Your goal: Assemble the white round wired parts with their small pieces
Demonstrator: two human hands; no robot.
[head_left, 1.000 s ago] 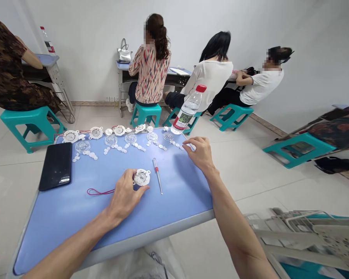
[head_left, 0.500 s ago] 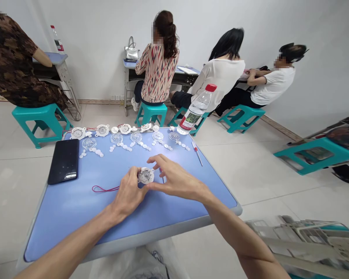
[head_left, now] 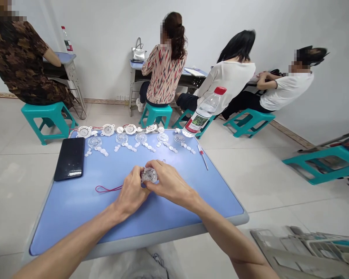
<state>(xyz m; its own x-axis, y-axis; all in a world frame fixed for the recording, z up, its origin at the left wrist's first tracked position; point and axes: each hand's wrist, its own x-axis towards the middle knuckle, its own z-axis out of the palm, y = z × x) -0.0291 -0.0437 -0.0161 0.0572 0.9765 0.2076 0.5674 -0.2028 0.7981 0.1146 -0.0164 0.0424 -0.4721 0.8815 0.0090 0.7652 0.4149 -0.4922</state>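
Observation:
My left hand (head_left: 130, 190) and my right hand (head_left: 170, 184) meet near the middle of the blue table, both gripping a round white plastic part with a clear centre (head_left: 149, 175). Their fingers cover much of its rim. A thin red cord (head_left: 108, 189) lies in a loose loop just left of my left hand. Past my right hand lies a small red-handled screwdriver (head_left: 203, 157). Along the table's far edge runs a row of similar white round parts (head_left: 107, 130), with clear domes (head_left: 141, 138) and small white discs (head_left: 147, 146) in front of them.
A black phone (head_left: 69, 159) lies on the table's left side. A water bottle with a red cap (head_left: 204, 112) stands at the far edge. Several co-workers (head_left: 164, 75) sit on teal stools at desks beyond. A grey rack (head_left: 302, 252) sits at lower right.
My right hand has come in from the far edge and closed on the round part with my left hand. The view has turned, shifting the table rightward in the frame.

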